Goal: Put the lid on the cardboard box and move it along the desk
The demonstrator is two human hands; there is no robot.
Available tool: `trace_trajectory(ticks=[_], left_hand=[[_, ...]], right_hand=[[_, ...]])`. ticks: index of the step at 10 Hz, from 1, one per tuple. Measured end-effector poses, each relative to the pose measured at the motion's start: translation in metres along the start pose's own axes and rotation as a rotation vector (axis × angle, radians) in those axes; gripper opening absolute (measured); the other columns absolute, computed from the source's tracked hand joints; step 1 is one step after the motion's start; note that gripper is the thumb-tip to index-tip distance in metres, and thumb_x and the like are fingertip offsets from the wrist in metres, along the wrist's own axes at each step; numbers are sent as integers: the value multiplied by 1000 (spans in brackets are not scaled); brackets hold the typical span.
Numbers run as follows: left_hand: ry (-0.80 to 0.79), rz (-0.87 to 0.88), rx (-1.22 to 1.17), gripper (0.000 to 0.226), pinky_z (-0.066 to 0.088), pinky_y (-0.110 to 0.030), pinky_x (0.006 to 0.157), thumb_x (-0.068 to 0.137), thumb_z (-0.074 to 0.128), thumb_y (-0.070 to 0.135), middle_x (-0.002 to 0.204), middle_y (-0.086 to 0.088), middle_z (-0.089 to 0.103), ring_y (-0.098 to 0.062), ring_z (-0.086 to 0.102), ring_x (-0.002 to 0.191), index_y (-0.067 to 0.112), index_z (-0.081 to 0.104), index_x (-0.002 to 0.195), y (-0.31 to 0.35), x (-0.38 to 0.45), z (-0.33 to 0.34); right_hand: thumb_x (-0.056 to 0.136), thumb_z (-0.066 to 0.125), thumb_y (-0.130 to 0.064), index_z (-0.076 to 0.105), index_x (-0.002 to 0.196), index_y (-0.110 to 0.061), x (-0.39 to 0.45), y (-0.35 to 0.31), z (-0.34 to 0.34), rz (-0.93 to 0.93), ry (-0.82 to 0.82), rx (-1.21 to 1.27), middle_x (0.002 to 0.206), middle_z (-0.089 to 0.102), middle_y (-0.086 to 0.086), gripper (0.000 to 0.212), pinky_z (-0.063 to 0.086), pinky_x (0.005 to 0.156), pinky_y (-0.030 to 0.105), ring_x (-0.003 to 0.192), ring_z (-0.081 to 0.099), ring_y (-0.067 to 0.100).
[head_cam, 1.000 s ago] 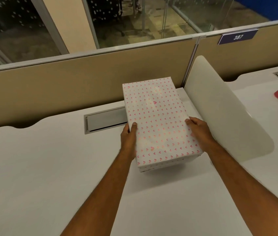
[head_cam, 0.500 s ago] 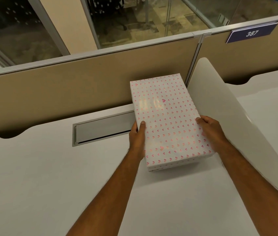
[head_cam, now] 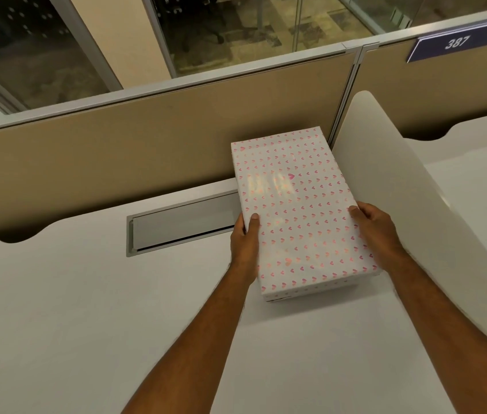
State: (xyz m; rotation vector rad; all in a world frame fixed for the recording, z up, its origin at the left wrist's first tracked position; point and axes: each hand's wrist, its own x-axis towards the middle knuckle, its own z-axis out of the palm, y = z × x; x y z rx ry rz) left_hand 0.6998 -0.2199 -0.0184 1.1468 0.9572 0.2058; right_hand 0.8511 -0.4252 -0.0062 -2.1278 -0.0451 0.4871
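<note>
A white cardboard box (head_cam: 296,210) printed with small pink hearts has its lid seated on top. It rests on the white desk (head_cam: 72,309), its far end close to the beige partition. My left hand (head_cam: 245,237) grips its left long side, thumb on the lid. On the opposite long side my right hand (head_cam: 376,231) clasps the box, fingers curled over the lid's edge. The box's lower part shows only as a thin strip under the lid at the near end.
A white curved divider panel (head_cam: 400,186) stands just right of the box. A grey cable-tray flap (head_cam: 182,225) is set into the desk to the left. The beige partition (head_cam: 146,144) runs along the back, with a blue "387" sign (head_cam: 454,43).
The box, held by both hands, sits a little nearer the partition and the divider than before. The view has turned left, so the red thing on the neighbouring desk is out of sight.
</note>
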Motion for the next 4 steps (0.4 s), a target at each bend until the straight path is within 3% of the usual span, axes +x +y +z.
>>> trace_trajectory(ticks=[1, 2, 3, 4], left_hand=[[-20, 21, 49, 45, 60, -30, 77, 102, 55, 46, 134, -1, 68, -17, 73, 105, 29, 48, 143, 3, -5, -6], [5, 21, 142, 59, 56, -44, 98, 102, 52, 48, 151, -4, 56, -25, 64, 127, 28, 36, 155, 8, -14, -15], [92, 68, 344, 66, 38, -53, 119, 103, 48, 50, 167, -4, 33, -30, 37, 152, 28, 25, 161, 18, -29, -41], [106, 137, 408, 65, 36, -50, 122, 104, 48, 48, 169, -4, 29, -30, 32, 154, 26, 26, 162, 24, -39, -67]], right_hand=[[101, 48, -44, 46, 147, -18, -8, -6, 0, -66, 52, -130, 149, 53, 10, 53, 46, 101, 46, 127, 57, 34], [99, 51, -46, 41, 150, -19, -20, -13, 1, -149, 127, -232, 155, 44, 10, 58, 45, 106, 50, 135, 51, 35], [97, 51, -50, 41, 146, -17, -44, -22, 10, -296, 208, -320, 153, 45, 12, 60, 47, 104, 54, 134, 51, 37], [97, 50, -51, 42, 145, -16, -59, -28, 20, -373, 207, -346, 153, 46, 12, 59, 48, 105, 56, 135, 50, 37]])
